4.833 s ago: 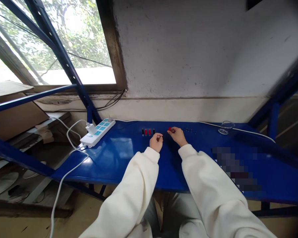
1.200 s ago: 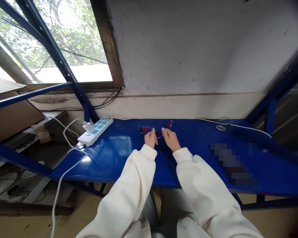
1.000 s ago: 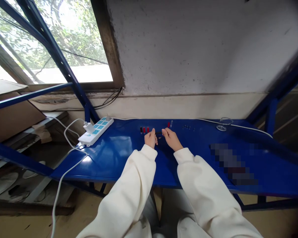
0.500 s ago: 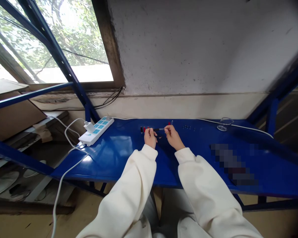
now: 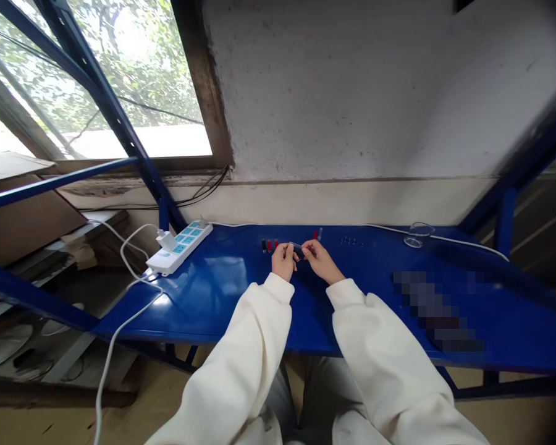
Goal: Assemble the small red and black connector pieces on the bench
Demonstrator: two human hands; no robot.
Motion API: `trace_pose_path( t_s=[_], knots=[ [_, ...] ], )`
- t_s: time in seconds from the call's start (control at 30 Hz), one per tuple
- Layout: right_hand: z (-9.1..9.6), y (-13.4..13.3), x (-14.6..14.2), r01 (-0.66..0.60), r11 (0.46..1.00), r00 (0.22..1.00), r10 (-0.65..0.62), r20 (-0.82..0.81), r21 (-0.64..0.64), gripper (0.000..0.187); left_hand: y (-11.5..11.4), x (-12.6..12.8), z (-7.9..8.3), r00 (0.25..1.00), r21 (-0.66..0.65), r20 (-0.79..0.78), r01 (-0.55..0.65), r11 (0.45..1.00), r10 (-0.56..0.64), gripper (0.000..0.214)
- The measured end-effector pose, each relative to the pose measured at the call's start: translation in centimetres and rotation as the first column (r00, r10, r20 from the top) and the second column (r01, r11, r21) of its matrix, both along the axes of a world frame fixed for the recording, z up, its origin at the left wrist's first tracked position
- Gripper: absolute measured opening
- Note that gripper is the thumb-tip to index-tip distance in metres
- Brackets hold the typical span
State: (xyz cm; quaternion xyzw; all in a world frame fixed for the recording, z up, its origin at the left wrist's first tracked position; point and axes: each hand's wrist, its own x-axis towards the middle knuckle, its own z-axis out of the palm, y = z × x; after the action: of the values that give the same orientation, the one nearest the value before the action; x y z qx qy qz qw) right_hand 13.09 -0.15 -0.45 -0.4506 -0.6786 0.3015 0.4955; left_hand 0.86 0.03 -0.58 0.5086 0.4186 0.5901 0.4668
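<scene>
Between both hands is a slim dark tube (image 5: 298,251), mostly covered by fingers, so its exact kind cannot be made out. My left hand (image 5: 284,261) is closed around its left end. On the right end, the fingertips of my right hand (image 5: 321,262) pinch it. Just beyond my left hand stand a small black piece (image 5: 264,246) and small red pieces (image 5: 269,246), in a row. Past my right hand are another red piece (image 5: 314,235) and a clear slim piece (image 5: 320,234).
Several tiny clear pieces (image 5: 348,240) lie on the blue table (image 5: 222,296). A clear round container (image 5: 414,241) sits near a white cable at the back right. At the left is a white power strip (image 5: 178,249) with a plug and cable. A blurred dark patch (image 5: 438,309) covers the right side.
My hands have come closer together, mainly by my right hand moving left. Less of the dark tube shows between them.
</scene>
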Motion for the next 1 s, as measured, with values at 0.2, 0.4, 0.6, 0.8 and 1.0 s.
trace_pose_path(
  t_s=[0.2,0.4,0.6,0.8,1.0],
  knots=[
    [-0.3,0.1,-0.1,-0.112,0.993,0.993,0.114,0.037,-0.048,0.021,-0.2,-0.1,0.4,0.999,0.032,0.013,-0.047,0.998,0.046,0.038],
    [0.6,-0.6,-0.1,-0.083,0.997,0.988,0.082,0.130,-0.001,0.021,-0.5,-0.3,1.0,1.000,-0.027,0.027,-0.009,1.000,0.010,0.029],
    [1.0,-1.1,-0.2,-0.088,0.996,0.984,0.092,0.150,-0.035,0.022,-0.5,-0.2,1.0,1.000,-0.062,0.028,0.015,0.998,-0.014,0.024],
    [0.8,-0.8,0.1,-0.023,1.000,0.969,0.023,0.247,0.000,0.021,-0.2,-0.1,0.3,1.000,-0.044,0.019,0.026,0.999,-0.025,0.020],
    [-0.2,0.3,1.7,0.310,0.950,0.863,-0.300,0.405,0.043,0.014,0.2,0.0,-0.3,0.997,-0.105,-0.068,0.032,0.994,-0.039,0.012]
  ],
)
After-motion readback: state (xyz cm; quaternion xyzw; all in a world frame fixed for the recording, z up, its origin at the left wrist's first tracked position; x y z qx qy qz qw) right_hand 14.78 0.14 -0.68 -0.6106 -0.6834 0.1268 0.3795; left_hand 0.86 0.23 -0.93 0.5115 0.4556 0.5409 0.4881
